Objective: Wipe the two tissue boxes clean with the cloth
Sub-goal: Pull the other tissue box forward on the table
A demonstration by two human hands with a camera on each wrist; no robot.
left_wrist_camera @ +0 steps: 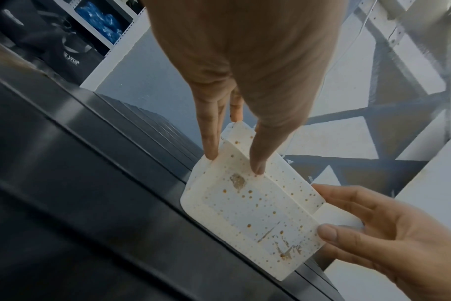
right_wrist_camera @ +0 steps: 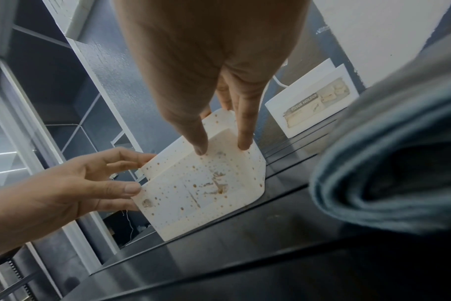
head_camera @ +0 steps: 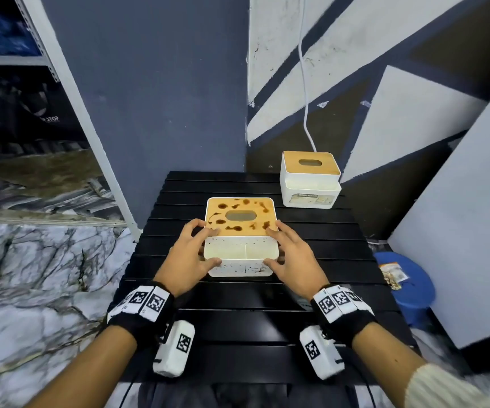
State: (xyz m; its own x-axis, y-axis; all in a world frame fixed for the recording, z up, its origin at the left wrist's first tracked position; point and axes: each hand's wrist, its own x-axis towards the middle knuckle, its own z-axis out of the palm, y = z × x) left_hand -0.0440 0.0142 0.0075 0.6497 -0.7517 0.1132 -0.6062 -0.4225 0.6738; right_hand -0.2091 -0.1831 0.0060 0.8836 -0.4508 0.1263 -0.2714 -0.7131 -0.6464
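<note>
A stained tissue box (head_camera: 241, 231) stands mid-table; dark brown blotches mark its wooden lid and brown specks dot its white body (left_wrist_camera: 255, 205). My left hand (head_camera: 201, 245) grips its left side, thumb on the front face and fingers (left_wrist_camera: 210, 146) along the side. On the right side my right hand (head_camera: 282, 245) grips the same way, thumb (right_wrist_camera: 197, 140) on the front. A second tissue box (head_camera: 310, 179), clean, with a label (right_wrist_camera: 317, 106), stands at the back right. A folded grey-blue cloth (right_wrist_camera: 389, 173) lies on the table close to my right wrist.
The black slatted table (head_camera: 238, 319) is narrow, with walls behind it. A metal shelf rack (head_camera: 90, 128) stands at the left. A blue stool (head_camera: 405, 287) carrying a packet and a leaning white board (head_camera: 458, 231) are at the right. A white cable (head_camera: 305, 113) hangs behind the clean box.
</note>
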